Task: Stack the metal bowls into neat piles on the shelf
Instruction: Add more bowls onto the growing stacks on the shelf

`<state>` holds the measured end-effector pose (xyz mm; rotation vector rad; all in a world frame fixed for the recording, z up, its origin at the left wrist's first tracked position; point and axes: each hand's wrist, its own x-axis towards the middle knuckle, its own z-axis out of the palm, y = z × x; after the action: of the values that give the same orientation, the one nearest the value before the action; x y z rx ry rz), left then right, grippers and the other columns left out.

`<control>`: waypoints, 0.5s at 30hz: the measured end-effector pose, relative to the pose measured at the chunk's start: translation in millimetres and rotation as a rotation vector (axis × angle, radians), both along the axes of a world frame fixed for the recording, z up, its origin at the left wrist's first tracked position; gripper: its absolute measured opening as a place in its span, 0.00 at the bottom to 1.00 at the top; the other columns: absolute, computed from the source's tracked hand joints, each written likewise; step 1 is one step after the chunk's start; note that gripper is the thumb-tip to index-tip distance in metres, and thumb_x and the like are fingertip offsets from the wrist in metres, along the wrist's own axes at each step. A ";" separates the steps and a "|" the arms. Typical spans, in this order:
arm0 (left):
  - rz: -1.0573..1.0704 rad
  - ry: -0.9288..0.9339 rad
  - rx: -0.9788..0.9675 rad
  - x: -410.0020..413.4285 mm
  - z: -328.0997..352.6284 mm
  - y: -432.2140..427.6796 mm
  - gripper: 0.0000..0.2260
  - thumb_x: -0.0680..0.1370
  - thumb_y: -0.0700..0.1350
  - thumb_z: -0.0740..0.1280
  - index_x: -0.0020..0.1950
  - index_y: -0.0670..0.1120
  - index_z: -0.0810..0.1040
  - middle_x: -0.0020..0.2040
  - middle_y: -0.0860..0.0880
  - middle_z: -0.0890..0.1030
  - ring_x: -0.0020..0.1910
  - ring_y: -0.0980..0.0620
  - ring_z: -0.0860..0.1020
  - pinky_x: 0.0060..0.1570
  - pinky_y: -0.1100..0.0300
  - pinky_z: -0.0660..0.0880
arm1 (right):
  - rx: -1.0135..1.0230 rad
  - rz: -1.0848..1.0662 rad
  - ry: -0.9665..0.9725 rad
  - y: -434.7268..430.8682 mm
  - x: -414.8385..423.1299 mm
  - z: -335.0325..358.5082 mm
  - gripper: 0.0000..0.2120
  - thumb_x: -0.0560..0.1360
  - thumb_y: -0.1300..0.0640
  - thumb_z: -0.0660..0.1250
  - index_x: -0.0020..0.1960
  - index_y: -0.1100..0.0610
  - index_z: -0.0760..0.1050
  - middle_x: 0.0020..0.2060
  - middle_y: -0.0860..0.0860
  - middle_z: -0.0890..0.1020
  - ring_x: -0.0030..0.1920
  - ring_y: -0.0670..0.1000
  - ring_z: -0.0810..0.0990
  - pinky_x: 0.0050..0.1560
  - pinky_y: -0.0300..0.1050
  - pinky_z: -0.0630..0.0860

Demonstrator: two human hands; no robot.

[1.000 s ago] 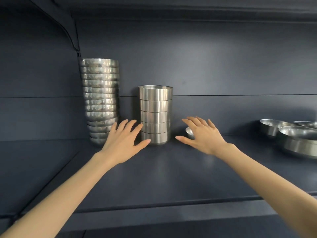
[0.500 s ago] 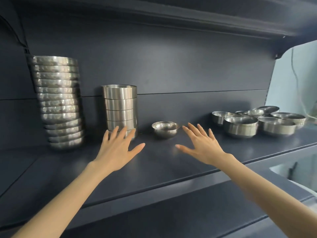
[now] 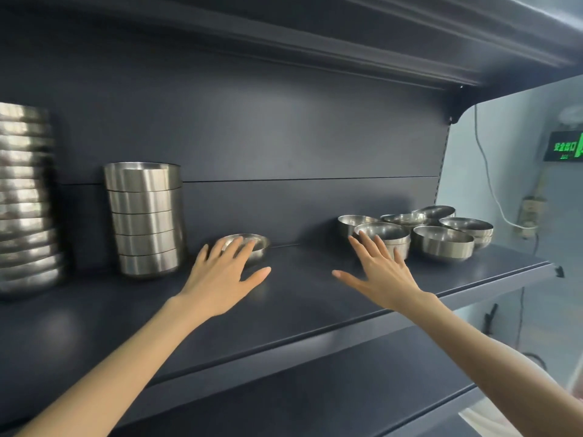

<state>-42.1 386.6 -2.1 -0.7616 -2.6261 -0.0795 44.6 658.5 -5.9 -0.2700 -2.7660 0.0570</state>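
A tall pile of wide metal bowls (image 3: 26, 200) stands at the far left of the dark shelf (image 3: 299, 298). Beside it rises a shorter pile of straight-sided bowls (image 3: 145, 219). One small bowl (image 3: 260, 244) sits alone near the back panel, partly hidden behind my left hand (image 3: 224, 279), which is open with fingers spread just in front of it. Several loose bowls (image 3: 441, 241) cluster at the right end. My right hand (image 3: 381, 272) is open, its fingertips reaching the nearest loose bowl (image 3: 391, 233).
An upper shelf (image 3: 347, 42) overhangs the work area. The shelf's right end (image 3: 552, 266) lies just past the loose bowls. Beyond it a wall carries a green lit sign (image 3: 564, 146), a white cable and a socket (image 3: 530, 219). A lower shelf (image 3: 315, 389) sits below.
The view has swung right, so the piles now sit further left. Both hands moved right: the left from the short pile to the lone bowl, the right toward the loose bowls.
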 end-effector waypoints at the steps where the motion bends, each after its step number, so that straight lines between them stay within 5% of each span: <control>1: -0.013 0.009 0.012 1.2 0.2 12.8 0.56 0.59 0.76 0.22 0.78 0.50 0.55 0.77 0.51 0.58 0.76 0.48 0.55 0.73 0.49 0.53 | -0.003 -0.008 0.003 12.1 3.3 0.0 0.41 0.75 0.30 0.52 0.80 0.50 0.42 0.79 0.48 0.44 0.79 0.54 0.42 0.75 0.57 0.45; 3: -0.027 0.008 0.012 6.0 0.9 38.4 0.55 0.60 0.76 0.22 0.78 0.50 0.55 0.78 0.51 0.58 0.76 0.49 0.56 0.73 0.49 0.54 | -0.010 -0.016 0.010 37.3 9.8 -0.5 0.42 0.75 0.30 0.53 0.80 0.49 0.43 0.79 0.48 0.45 0.79 0.54 0.42 0.76 0.58 0.46; 9: -0.027 -0.049 0.017 22.0 3.5 108.1 0.35 0.77 0.68 0.44 0.79 0.51 0.49 0.79 0.50 0.52 0.78 0.48 0.50 0.75 0.49 0.51 | -0.024 -0.015 0.014 107.4 24.1 6.2 0.43 0.74 0.30 0.55 0.80 0.50 0.45 0.79 0.48 0.46 0.79 0.53 0.44 0.75 0.58 0.48; 15: -0.023 -0.029 0.045 19.0 8.3 153.9 0.32 0.79 0.66 0.47 0.79 0.50 0.51 0.79 0.50 0.54 0.77 0.47 0.53 0.74 0.49 0.53 | -0.032 0.023 0.028 152.0 17.2 20.0 0.43 0.74 0.31 0.58 0.79 0.52 0.48 0.79 0.49 0.49 0.78 0.53 0.49 0.75 0.57 0.52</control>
<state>-23.1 540.6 6.2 -0.7803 -2.6338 -0.1564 61.8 810.5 14.1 -0.2441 -2.7420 0.1100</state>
